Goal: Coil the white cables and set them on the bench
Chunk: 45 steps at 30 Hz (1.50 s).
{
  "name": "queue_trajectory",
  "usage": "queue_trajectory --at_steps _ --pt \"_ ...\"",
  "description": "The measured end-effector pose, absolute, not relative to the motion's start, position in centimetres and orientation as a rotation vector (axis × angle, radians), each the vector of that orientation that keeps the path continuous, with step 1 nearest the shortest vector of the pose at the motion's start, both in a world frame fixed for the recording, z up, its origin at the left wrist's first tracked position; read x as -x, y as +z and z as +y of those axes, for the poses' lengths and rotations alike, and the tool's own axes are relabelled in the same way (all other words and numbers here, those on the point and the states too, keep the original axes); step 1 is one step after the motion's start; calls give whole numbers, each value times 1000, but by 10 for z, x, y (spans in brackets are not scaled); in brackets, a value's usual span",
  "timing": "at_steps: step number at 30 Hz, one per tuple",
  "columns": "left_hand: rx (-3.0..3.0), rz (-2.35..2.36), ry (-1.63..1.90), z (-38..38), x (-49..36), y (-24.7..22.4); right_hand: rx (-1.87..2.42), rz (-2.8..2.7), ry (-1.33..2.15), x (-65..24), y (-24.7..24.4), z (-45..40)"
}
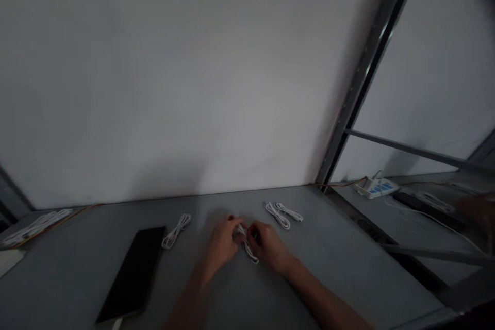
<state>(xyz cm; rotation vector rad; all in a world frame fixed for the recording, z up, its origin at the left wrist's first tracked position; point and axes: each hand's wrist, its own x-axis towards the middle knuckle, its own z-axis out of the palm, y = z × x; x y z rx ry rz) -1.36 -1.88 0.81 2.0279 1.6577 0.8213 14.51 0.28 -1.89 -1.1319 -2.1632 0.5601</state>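
Note:
In the head view a white bundled cable (250, 254) lies between my two hands, low over the grey shelf. My left hand (224, 241) pinches its upper end, the fingers slightly blurred. On the other side, my right hand (268, 248) has its fingers curled in against the same bundle. Part of the cable is hidden behind the fingertips. To the right of my hands are two more folded white cables (277, 215) (289, 211), close together. Left of my hands lies another folded white cable (177, 231).
A black tablet-like device (133, 273) with a light cord lies at left. More white cables (38, 227) sit at the far left. Past a metal post (359, 87), a white power strip (377, 187), a dark flat device (429, 211) and another person's blurred hand (477, 209) appear.

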Motion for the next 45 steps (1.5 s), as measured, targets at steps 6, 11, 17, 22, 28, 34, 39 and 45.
queue_trajectory --at_steps 6,11,17,22,28,34,39,45 --pt "-2047 1595 765 -17 12 5 1138 -2176 566 -147 -16 0" --pt "-2086 1517 818 -16 14 5 1171 -2171 566 -148 -16 2" --pt "-2131 1482 798 -18 17 8 1229 -2140 557 -147 -20 6" --pt "-2128 1493 746 -19 19 12 1326 -2124 518 -149 -25 11" --pt "-2185 1519 677 -16 26 9 1498 -2073 532 -153 -27 15" --pt "-2160 1561 669 -14 27 6 1556 -2022 547 -151 -27 15" --pt "-2040 1712 664 -14 25 7 1588 -2019 565 -152 -23 16" --pt "-1921 1685 669 -12 27 2 1517 -2004 663 -156 -24 20"
